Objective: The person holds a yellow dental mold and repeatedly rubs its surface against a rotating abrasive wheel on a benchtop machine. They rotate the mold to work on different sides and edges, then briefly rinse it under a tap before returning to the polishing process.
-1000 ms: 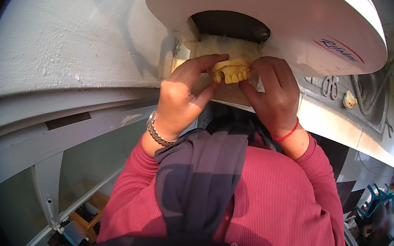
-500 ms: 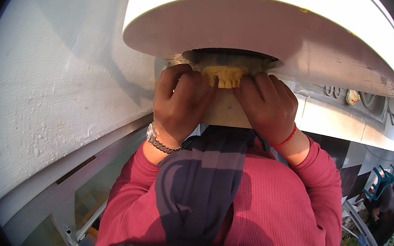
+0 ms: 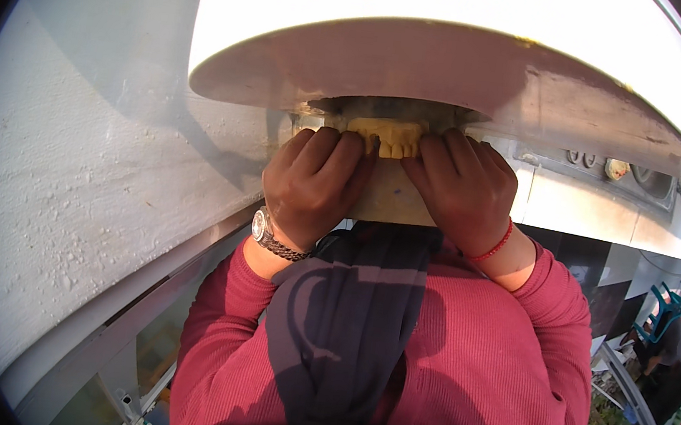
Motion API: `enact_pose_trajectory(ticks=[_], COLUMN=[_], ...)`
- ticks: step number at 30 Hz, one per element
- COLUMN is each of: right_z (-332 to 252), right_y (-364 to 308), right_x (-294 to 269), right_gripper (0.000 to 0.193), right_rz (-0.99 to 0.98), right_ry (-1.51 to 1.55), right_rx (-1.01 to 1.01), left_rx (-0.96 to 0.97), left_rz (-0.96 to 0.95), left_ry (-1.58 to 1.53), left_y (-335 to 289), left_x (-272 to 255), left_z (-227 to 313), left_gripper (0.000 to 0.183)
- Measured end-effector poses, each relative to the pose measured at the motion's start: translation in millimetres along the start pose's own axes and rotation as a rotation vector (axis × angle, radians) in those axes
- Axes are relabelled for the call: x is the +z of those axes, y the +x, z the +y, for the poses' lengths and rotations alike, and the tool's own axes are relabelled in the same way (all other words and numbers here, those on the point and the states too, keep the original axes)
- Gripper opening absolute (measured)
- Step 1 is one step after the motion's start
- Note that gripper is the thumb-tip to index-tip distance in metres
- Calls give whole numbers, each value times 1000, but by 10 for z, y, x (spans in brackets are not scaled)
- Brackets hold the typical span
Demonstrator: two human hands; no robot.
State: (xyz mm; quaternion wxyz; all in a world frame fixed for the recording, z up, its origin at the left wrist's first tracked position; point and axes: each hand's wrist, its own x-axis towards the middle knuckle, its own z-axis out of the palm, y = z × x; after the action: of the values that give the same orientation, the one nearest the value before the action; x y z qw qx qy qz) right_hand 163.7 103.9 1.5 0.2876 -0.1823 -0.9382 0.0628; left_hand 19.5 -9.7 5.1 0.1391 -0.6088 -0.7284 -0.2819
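A yellow plaster dental model (image 3: pixel 391 137) is held between my two hands, its row of teeth facing me. My left hand (image 3: pixel 310 182) grips its left end with curled fingers, the thumb along the near side. My right hand (image 3: pixel 467 192) grips the right end in the same way. The model's far side is at the dark opening under the white, round-fronted machine housing (image 3: pixel 458 66). Below it a small pale platform (image 3: pixel 392 206) juts toward me. The fingertips are partly hidden.
On the left rises a white wall (image 3: pixel 68 173) spotted with drops. A tiled counter (image 3: pixel 576 207) with a metal sink (image 3: pixel 654 188) runs to the right, a small yellowish lump (image 3: pixel 616 169) beside the sink. A teal plastic rack (image 3: pixel 669 310) stands at the far right.
The dental model has tilted a little, so more of its smooth base shows. My left fingers lie closer together along its end. The view has shifted slightly, showing the housing lower.
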Motion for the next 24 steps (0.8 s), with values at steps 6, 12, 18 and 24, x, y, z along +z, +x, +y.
enact_pose_trajectory(ticks=[6, 12, 18, 24], right_z=[24, 13, 12, -8], right_y=[59, 92, 126, 135], right_x=[136, 133, 149, 122], right_gripper=[14, 17, 16, 23], right_rz=[94, 44, 86, 32], right_ry=[-51, -33, -9, 66], right_rx=[-6, 36, 58, 133], left_rx=[-38, -94, -113, -200], left_rz=[17, -5, -18, -33], left_ry=[17, 38, 12, -15], left_y=[66, 102, 121, 145], left_x=[29, 25, 30, 33], left_z=[-13, 22, 27, 72], left_gripper=[13, 11, 10, 15])
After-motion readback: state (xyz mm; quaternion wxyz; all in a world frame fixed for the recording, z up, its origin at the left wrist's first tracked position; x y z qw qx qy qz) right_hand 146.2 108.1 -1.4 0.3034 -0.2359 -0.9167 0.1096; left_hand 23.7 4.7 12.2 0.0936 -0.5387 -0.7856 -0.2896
